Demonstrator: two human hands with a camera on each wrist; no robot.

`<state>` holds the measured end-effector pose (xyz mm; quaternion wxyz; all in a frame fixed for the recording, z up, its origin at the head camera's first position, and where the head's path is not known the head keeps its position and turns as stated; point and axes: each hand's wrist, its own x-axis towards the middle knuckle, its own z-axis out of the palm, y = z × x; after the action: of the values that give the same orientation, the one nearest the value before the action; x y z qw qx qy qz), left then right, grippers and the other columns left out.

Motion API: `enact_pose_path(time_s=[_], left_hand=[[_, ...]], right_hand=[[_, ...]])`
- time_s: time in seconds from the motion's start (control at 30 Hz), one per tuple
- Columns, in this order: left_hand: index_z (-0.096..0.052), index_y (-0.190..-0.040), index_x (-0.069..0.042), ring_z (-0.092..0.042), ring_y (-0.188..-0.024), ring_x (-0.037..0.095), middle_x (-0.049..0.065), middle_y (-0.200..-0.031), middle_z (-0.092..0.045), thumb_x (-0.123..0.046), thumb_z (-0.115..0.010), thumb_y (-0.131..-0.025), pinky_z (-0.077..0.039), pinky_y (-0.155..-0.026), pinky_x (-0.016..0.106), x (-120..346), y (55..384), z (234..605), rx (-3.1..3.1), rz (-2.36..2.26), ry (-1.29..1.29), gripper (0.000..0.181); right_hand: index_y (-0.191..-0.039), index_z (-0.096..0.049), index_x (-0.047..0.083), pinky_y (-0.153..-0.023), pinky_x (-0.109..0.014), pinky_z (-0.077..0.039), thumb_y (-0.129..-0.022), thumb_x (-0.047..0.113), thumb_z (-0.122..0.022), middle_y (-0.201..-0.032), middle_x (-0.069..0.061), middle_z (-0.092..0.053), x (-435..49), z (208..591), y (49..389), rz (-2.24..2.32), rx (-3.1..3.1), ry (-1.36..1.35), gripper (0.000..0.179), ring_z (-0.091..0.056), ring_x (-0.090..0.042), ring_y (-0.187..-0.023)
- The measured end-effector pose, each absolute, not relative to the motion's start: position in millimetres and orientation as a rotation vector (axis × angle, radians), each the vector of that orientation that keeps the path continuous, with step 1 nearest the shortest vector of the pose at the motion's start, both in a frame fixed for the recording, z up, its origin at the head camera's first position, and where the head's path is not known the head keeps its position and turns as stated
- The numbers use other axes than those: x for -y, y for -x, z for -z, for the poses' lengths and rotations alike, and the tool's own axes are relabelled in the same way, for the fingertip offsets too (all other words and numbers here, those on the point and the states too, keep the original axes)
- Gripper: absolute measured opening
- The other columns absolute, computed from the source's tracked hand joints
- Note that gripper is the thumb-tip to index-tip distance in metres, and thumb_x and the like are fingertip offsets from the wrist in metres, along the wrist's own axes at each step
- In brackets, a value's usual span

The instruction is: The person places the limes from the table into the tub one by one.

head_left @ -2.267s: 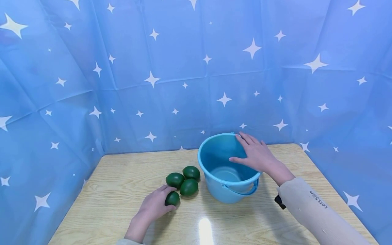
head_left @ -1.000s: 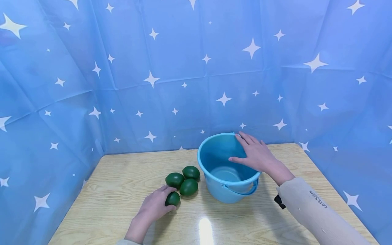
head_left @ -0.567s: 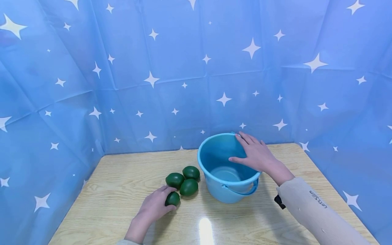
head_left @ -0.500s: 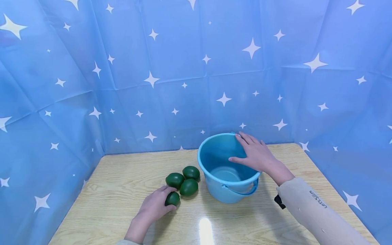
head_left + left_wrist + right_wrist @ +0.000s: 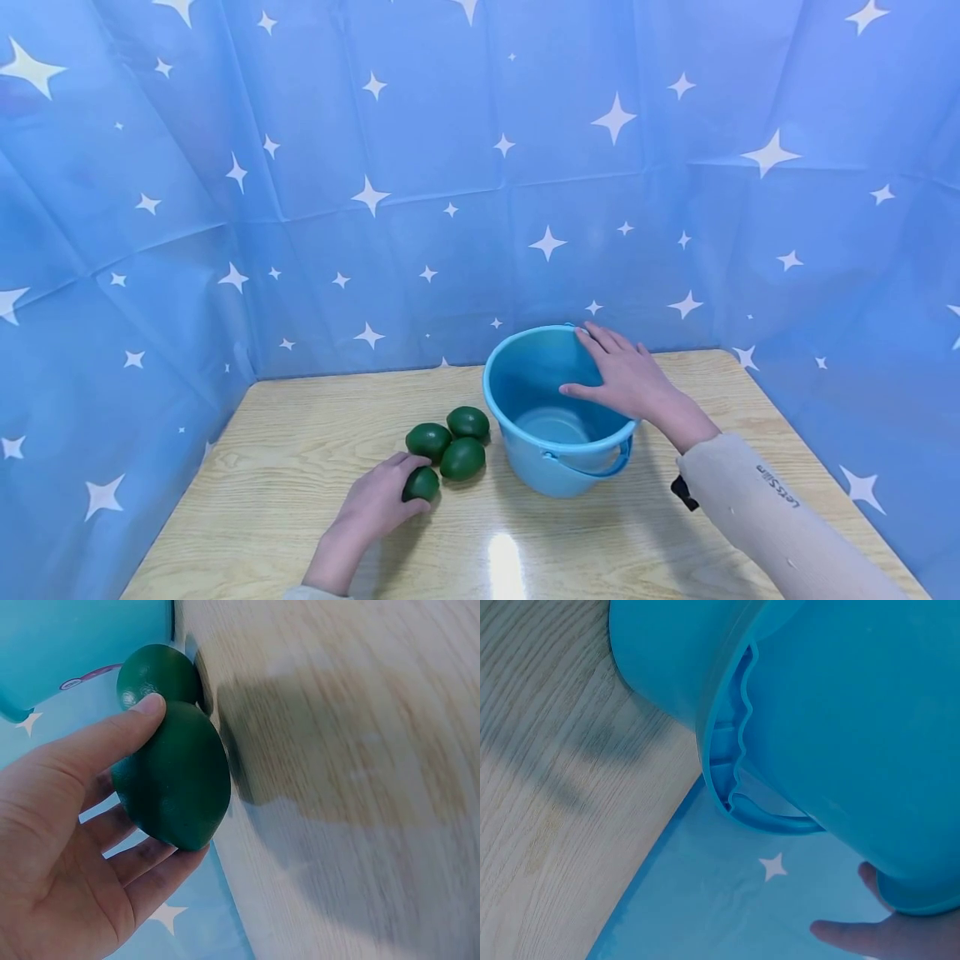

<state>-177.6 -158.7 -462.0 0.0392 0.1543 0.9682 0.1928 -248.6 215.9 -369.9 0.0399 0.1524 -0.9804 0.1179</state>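
Note:
My left hand (image 5: pixel 378 500) grips a dark green lime (image 5: pixel 176 776), thumb on one side and fingers on the other. The lime is close over the wooden table and pointed at its end. Just beyond it are three more limes (image 5: pixel 462 459) in a tight cluster; one shows behind the held lime in the left wrist view. A light blue bucket (image 5: pixel 558 475) stands right of them. My right hand (image 5: pixel 626 379) rests over its right rim, fingers spread and mostly straight, thumb over the bucket's inside. In the right wrist view, two fingertips (image 5: pixel 832 934) show past the rim.
The bucket's handle (image 5: pixel 618 462) hangs down at its front right. The wooden table (image 5: pixel 300 433) ends at a blue curtain (image 5: pixel 420 208) with white stars, which hangs behind and on both sides. A bright reflection lies on the table's near middle.
My left hand and the lime in it have shifted very slightly left. The right hand, the bucket and the other limes stay where they were.

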Motion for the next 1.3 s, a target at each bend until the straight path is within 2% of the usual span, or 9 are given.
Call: enact_pose_path(time_s=[0.53,1.3], left_hand=[[-0.063,-0.131,-0.015,-0.064,-0.116,0.032,0.01,-0.129,-0.064,-0.028,-0.082,-0.082,-0.055,-0.094,0.055,160.2,180.1,451.2,-2.976,-0.593,-0.48,0.054],[-0.06,-0.136,-0.017,-0.059,-0.125,0.039,0.016,-0.14,-0.058,-0.031,-0.081,-0.084,-0.053,-0.096,0.059,159.0,184.0,444.0,-2.979,-0.582,-0.455,0.057]], right_hand=[[-0.158,-0.025,0.008,-0.112,-0.077,-0.023,-0.087,0.065,-0.064,-0.164,-0.02,-0.023,-215.9,369.5,248.8,-0.361,3.009,-0.463,0.099,-0.025,-0.048,-0.147],[-0.158,-0.025,0.008,-0.112,-0.077,-0.023,-0.087,0.065,-0.063,-0.164,-0.02,-0.023,-216.0,370.5,248.8,-0.361,3.009,-0.461,0.099,-0.026,-0.048,-0.147]])
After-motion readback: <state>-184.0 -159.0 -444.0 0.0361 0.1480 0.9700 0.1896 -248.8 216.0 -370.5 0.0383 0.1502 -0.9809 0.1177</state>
